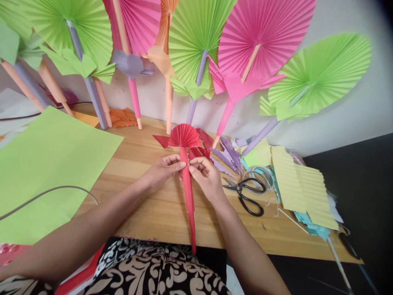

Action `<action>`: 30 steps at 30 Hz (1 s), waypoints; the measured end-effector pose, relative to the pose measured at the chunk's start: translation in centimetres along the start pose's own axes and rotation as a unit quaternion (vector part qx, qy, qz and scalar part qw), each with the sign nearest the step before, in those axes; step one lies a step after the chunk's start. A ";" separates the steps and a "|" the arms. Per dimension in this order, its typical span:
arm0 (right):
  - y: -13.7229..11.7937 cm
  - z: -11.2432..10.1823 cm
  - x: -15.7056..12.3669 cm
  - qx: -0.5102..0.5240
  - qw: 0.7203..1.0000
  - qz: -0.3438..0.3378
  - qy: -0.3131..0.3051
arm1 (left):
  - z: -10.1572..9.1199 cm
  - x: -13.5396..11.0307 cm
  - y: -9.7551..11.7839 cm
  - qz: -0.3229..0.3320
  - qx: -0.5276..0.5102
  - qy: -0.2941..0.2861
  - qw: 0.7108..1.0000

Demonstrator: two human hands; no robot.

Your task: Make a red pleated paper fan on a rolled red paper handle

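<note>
Left grip (166, 170), right grip (207, 177), holding red fan (185, 137)

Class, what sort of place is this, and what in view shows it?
Probably a papercraft workspace, perhaps in a home or small workshop: large pleated paper fans stand along the wall, black-handled scissors lie on the wooden table, and a smaller red fan is being held.

Bare tabletop (124, 172) left of the hands (205, 175), scissors (239, 188) (an obstacle) rightward.
</note>
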State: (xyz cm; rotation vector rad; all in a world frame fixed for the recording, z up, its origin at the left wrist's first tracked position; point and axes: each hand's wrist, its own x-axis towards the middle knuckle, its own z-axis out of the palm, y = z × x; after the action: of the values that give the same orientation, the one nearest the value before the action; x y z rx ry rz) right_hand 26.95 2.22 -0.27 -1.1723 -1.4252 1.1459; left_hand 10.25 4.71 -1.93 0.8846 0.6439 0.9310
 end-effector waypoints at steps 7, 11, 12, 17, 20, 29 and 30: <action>0.2 -0.1 0.0 -0.027 1.000 0.004 0.006 | -0.1 0.0 -0.2 -0.004 0.007 -0.003 1.000; 0.6 -0.2 0.0 -0.033 0.999 0.000 0.015 | 0.0 -0.1 -0.1 -0.001 0.000 -0.003 1.000; 0.6 -0.2 0.0 -0.033 0.999 0.001 0.017 | 0.1 -0.1 0.0 -0.002 0.000 0.001 1.000; 0.3 0.1 0.0 -0.021 1.000 0.009 0.002 | 0.3 0.0 0.2 0.006 0.017 0.017 1.000; 0.0 0.1 0.0 -0.022 1.000 0.007 -0.006 | 0.3 0.0 0.2 0.011 0.033 0.023 0.999; 0.1 0.0 -0.2 -0.042 0.999 0.007 0.008 | 0.3 0.0 0.2 0.011 0.060 0.040 0.997; 0.2 0.0 -0.2 -0.045 0.999 0.008 0.009 | 0.3 0.0 0.2 0.011 0.060 0.041 0.997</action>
State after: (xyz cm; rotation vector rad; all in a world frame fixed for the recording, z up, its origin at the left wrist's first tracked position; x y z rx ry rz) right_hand 26.99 2.08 -0.49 -1.2556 -1.4693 1.0888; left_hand 10.40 4.69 -1.59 0.9662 0.7684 0.9597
